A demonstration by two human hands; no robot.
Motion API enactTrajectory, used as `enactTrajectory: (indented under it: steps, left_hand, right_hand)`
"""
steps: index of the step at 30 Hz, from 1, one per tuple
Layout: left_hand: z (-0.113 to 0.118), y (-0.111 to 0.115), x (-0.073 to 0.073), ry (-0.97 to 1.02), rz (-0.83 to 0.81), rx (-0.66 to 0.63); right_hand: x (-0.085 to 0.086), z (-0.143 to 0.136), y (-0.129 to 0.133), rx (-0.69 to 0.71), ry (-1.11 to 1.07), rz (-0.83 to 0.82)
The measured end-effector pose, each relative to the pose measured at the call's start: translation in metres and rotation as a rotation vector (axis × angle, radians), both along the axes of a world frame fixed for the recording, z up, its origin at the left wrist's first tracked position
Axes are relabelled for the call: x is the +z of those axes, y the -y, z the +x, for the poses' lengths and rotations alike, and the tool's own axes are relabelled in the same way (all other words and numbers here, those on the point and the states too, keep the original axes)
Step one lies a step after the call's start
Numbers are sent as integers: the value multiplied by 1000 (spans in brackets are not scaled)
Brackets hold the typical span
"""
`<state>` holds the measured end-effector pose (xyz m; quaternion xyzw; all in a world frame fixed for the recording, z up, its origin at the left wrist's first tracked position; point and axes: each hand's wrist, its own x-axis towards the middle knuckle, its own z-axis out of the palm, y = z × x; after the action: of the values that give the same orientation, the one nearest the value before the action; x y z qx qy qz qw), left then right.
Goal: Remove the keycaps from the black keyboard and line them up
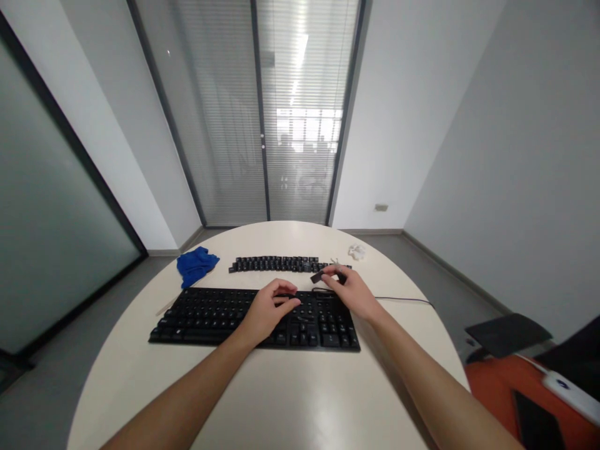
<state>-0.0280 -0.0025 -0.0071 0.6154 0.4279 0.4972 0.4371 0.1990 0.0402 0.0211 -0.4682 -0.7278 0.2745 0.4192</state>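
A black keyboard (206,319) lies across the table. Over its upper middle is my left hand (270,307), thumb and fingers apart, with nothing visible between them. Just beyond the keyboard's back edge, my right hand (344,289) pinches a small dark flat piece (317,277) between thumb and fingers. Behind the keyboard, loose black keycaps (276,264) stand in rows; the right end of the rows is partly hidden by my right hand.
A crumpled blue cloth (195,265) lies at the table's back left, a white crumpled item (357,252) at the back right. A cable (403,299) runs off the right edge. An orange chair (501,394) holding a power strip (569,389) stands right of the round table (281,400).
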Motion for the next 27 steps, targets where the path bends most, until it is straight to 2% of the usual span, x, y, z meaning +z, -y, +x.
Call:
enactTrajectory:
  steps: [6, 8, 11, 16, 27]
  left_hand:
    - [0, -2, -3, -114, 55, 32]
    - [0, -1, -3, -176, 83, 34]
    - [0, 0, -2, -265, 120, 23]
    - [0, 3, 1, -347, 129, 24]
    - [0, 4, 1, -412, 147, 36]
  right_hand:
    - [-5, 58, -33, -286, -62, -11]
    - [-11, 72, -40, -361, -5, 11]
    - [-20, 84, -47, -404, 124, 16]
    - [-28, 84, -50, -404, 323, -66]
    - [-30, 74, -49, -454, 450, -141]
